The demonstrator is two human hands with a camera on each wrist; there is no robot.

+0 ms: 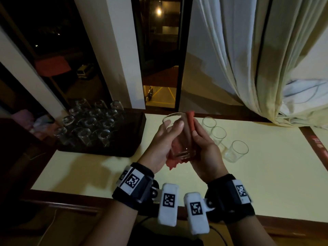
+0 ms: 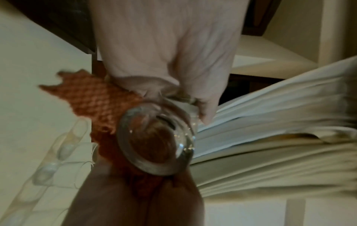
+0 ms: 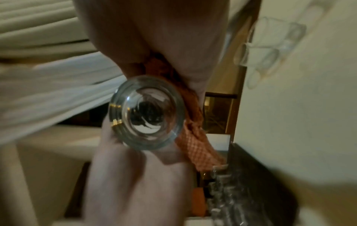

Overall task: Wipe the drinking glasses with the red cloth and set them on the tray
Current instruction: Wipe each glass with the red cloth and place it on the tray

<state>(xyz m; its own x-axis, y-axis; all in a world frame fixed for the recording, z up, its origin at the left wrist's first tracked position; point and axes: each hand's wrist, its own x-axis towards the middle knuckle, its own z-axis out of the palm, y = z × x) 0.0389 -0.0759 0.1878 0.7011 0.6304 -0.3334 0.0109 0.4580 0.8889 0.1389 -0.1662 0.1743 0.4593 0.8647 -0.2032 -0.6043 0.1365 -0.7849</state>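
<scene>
Both hands around glass, three glasses beside

Tally, head view, for you:
- Hands: 2, both yours: L hand, R hand.
- Cloth: 1, red.
- Tray: 1, dark.
- Glasses: approx 16 total.
  - Held glass: 1, betw. your hands.
  - Table glasses: 3, to your R: far, mid, near.
  - Tray glasses: approx 12, 4 rows x 3. It's dim there, so the count isn't firm.
- Table: 1.
- Curtain: 1.
- Wrist bands: 2, one per wrist: L band, R band.
- Square b/w tags on the bands: 4 showing, 2 per wrist.
</scene>
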